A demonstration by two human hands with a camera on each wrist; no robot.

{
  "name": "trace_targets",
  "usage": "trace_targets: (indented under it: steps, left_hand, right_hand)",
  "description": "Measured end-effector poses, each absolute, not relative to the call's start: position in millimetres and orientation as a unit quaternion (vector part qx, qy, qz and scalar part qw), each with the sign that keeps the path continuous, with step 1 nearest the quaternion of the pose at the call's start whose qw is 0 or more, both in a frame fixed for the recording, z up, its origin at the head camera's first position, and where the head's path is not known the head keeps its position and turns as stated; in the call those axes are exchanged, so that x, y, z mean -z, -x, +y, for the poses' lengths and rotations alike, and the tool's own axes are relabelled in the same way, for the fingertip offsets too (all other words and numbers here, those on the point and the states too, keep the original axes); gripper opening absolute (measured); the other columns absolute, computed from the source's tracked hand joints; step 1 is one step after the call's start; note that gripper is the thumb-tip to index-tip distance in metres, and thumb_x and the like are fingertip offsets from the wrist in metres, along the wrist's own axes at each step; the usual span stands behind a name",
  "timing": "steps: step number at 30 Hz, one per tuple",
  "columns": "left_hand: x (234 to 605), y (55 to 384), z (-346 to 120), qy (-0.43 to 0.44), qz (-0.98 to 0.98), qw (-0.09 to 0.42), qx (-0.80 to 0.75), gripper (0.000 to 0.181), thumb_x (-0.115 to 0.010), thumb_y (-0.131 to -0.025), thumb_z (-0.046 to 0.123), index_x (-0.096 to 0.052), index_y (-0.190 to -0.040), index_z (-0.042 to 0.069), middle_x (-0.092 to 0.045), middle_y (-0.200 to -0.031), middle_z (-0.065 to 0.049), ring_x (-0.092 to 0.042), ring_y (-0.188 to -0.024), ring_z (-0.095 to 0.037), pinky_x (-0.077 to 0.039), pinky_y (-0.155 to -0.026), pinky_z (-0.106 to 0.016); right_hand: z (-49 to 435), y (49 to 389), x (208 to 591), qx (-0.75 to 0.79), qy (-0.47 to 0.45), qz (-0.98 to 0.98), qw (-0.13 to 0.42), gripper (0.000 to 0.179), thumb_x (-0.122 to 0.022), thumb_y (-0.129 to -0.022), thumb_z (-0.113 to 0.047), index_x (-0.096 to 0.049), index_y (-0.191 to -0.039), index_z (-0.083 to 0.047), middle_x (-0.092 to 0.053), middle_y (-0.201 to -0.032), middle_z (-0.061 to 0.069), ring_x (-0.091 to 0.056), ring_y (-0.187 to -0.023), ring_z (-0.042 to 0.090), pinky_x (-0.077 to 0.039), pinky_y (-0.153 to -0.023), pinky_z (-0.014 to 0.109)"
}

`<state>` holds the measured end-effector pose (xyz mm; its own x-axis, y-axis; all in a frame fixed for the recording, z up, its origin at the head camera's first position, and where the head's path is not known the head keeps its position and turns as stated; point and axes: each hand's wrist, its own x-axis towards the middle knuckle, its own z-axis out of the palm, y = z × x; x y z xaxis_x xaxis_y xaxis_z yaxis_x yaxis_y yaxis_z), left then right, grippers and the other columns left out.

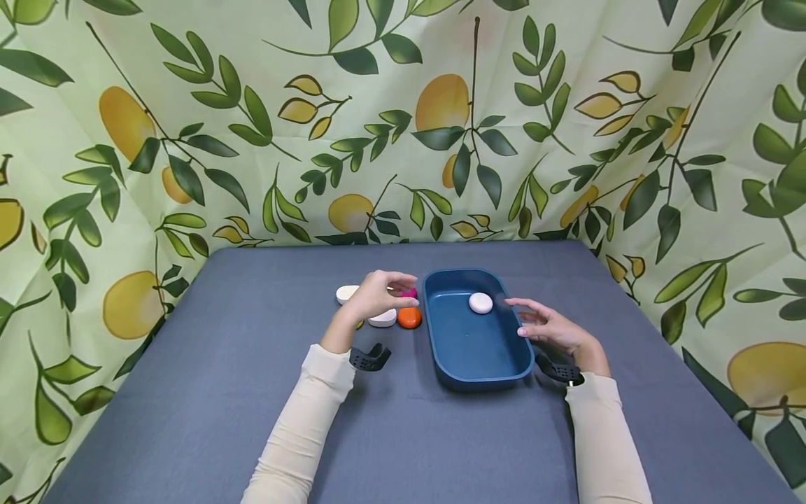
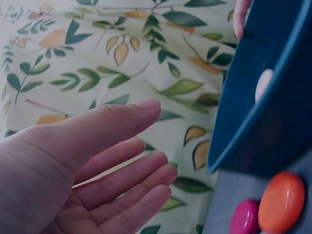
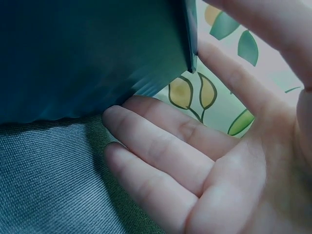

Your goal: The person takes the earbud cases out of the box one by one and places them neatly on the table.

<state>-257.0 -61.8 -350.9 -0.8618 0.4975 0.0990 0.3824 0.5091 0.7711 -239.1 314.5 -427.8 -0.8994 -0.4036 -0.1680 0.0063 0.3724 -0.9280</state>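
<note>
A deep blue rectangular box (image 1: 478, 350) stands on the table, with one round white piece (image 1: 481, 303) lying inside near its far end. My left hand (image 1: 384, 294) hovers over a cluster of smooth pieces left of the box, fingers loosely extended and nothing between them. Under and around it lie a glossy orange piece (image 1: 409, 318), a magenta piece (image 2: 244, 217) and white ones, such as the white oval piece (image 1: 345, 293). At the box's right wall is my right hand (image 1: 550, 329), its fingers relaxed and the index fingertip right at the rim (image 3: 193, 61).
A grey-blue cloth covers the table (image 1: 201, 392). Behind it and along its sides hangs a leaf-and-fruit printed curtain (image 1: 378, 161). A sliver of a yellow piece (image 1: 359, 325) shows beside the left wrist. Black wrist straps (image 1: 370, 358) sit on both arms.
</note>
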Motion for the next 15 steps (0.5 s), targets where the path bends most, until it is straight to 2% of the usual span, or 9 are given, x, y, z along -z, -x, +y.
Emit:
trace_targets:
  steps: [7,15]
  left_hand:
    - [349.2,262.5,-29.4,-0.263,0.857,0.084,-0.435,0.049,-0.074,-0.084,0.016,-0.059,-0.13,0.003,-0.066,-0.127,-0.016,-0.064,-0.116,-0.029,-0.053,-0.101,-0.035]
    - [356.8,265.1,10.5,-0.266,0.851,0.099,-0.442,0.046,-0.073,-0.085,0.017,-0.061,-0.128,0.004,-0.067,-0.125,-0.016,-0.065,-0.115,-0.027,-0.054,-0.098,-0.031]
  right_hand:
    - [313.4,239.2,428.0,0.547,0.123,0.806,0.191,0.066,-0.066,-0.09,-0.019,-0.034,-0.147,-0.009,-0.016,-0.159,0.028,-0.02,-0.143,0.053,-0.038,-0.108,0.064]
    - [312.6,240.1,428.0,0.548,0.117,0.806,0.188,0.067,-0.066,-0.09,-0.019,-0.033,-0.147,-0.009,-0.018,-0.158,0.029,-0.023,-0.142,0.053,-0.039,-0.108,0.063]
